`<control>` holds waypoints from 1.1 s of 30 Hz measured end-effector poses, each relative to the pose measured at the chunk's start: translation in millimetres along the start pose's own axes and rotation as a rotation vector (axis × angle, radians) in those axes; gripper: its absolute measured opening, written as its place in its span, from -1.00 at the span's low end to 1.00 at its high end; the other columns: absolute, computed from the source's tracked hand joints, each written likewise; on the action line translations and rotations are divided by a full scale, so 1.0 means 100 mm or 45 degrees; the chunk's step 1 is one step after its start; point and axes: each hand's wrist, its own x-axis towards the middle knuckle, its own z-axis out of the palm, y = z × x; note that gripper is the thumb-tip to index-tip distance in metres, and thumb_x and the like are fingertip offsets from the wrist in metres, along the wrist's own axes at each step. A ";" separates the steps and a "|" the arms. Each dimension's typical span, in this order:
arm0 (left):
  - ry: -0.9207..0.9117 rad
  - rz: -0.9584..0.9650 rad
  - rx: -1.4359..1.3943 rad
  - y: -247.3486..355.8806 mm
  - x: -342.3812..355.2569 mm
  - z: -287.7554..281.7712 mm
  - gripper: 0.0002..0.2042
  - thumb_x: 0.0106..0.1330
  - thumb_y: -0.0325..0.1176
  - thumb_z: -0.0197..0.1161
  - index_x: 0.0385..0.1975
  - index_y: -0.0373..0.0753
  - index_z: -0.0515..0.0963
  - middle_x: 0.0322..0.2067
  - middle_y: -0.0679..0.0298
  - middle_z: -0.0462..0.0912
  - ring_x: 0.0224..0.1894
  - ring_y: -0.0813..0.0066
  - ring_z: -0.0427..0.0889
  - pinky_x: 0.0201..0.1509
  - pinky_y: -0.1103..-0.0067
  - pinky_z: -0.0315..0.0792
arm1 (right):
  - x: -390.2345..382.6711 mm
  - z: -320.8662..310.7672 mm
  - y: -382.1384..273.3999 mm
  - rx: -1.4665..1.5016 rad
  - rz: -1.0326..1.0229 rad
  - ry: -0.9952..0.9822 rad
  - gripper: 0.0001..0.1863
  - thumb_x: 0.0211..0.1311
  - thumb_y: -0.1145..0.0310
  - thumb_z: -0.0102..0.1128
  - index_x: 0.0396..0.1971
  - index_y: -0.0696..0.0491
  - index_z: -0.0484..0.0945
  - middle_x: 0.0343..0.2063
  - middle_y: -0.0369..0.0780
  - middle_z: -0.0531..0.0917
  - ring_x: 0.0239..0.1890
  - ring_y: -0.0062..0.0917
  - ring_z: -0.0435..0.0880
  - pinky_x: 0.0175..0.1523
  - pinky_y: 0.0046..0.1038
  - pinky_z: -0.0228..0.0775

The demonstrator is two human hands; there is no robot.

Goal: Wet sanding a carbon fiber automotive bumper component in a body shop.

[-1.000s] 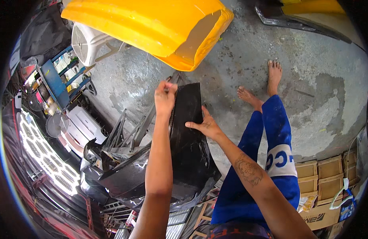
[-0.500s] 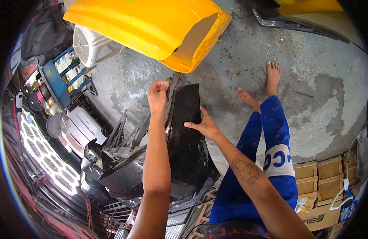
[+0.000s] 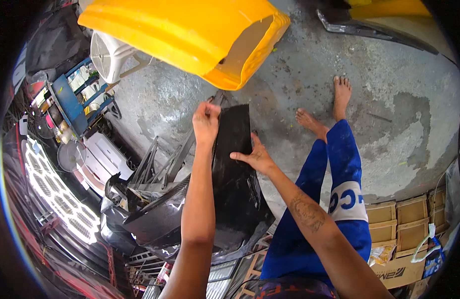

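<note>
A large glossy black curved panel, shaped like a car bumper, stands before me with its narrow end pointing away. At the right edge of that end, my right hand grips it, thumb on the face and fingers around the edge. My left hand is by the panel's upper left edge. Its fingers are pinched together, and whatever is between them is too small to make out. My left forearm covers part of the panel's left side. Grey metal bars of a stand show to the left of it.
A big yellow moulded shell hangs over the far side, with a white plastic stool beside it. To the left are a blue shelf and a bright lamp panel. Wooden crates sit at right, near my legs.
My left hand has moved a little to the right and nearer, from beside the panel onto its upper left edge. The right hand keeps its grip in the same place.
</note>
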 end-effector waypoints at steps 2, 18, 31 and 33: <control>0.018 -0.010 0.075 -0.02 -0.03 0.04 -0.92 0.27 -0.51 0.27 -0.43 -0.37 0.55 -0.52 0.11 0.64 -0.48 0.36 0.59 -0.32 0.45 0.48 | 0.06 -0.04 -0.01 -0.070 -0.009 0.045 0.35 -0.14 0.01 0.70 0.46 0.34 -0.08 0.27 0.09 0.43 0.33 -0.28 0.43 0.41 -0.35 0.29; 0.164 0.061 0.074 -0.13 -0.01 0.00 -0.85 0.33 -0.40 0.30 -0.34 -0.37 0.56 -0.49 0.11 0.63 -0.45 0.30 0.58 -0.29 0.43 0.48 | 0.06 0.00 0.08 0.049 0.076 0.004 0.44 -0.22 -0.01 0.74 0.47 0.31 -0.15 0.28 0.07 0.42 0.32 -0.28 0.45 0.38 -0.35 0.33; 0.026 0.108 0.054 -0.08 0.12 0.10 -0.92 0.31 -0.50 0.24 -0.40 -0.36 0.54 -0.50 0.09 0.62 -0.43 0.21 0.63 -0.26 0.38 0.50 | 0.05 -0.06 0.07 -0.083 0.037 0.050 0.41 -0.21 -0.11 0.70 0.45 0.33 -0.06 0.26 0.09 0.44 0.31 -0.24 0.47 0.38 -0.35 0.31; 0.058 0.106 0.150 -0.09 0.09 0.01 -0.93 0.30 -0.51 0.23 -0.40 -0.36 0.54 -0.51 0.11 0.63 -0.45 0.25 0.62 -0.26 0.40 0.50 | -0.02 0.02 -0.02 -0.076 0.061 0.024 0.41 -0.22 -0.11 0.70 0.45 0.32 -0.05 0.26 0.10 0.43 0.31 -0.23 0.46 0.38 -0.35 0.31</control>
